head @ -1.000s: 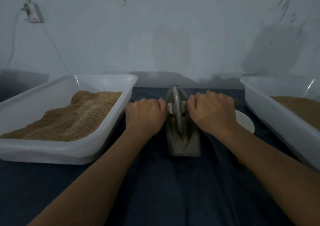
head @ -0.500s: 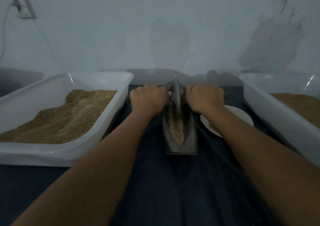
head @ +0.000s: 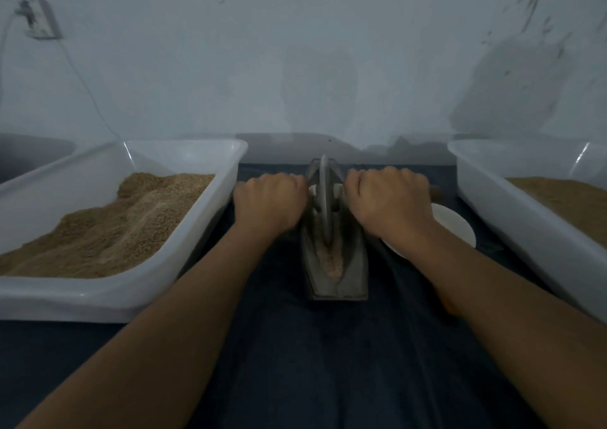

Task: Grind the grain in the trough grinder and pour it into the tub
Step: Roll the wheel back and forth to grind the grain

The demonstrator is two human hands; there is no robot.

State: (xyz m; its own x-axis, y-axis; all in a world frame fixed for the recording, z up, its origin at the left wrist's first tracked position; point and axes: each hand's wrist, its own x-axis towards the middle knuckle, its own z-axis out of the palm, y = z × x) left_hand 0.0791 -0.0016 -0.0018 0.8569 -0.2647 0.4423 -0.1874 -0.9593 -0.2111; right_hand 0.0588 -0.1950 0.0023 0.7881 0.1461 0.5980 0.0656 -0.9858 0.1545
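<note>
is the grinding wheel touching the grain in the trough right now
Touching. The head view shows the grinding wheel with its lower edge sunk into the grain in the trough.

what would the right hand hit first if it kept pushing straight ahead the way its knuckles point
Probably nothing until the wall. The right hand, its grip on the wheel's handle beside the trough grinder, points away from the person over dark cloth. The right tub lies off to the side. Depth is hard to judge.

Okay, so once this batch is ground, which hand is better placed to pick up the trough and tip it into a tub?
Probably the left hand. The left tub sits just beside it. The right hand has the white plate between it and the right tub. Both grip the wheel's handle over the trough.
</note>
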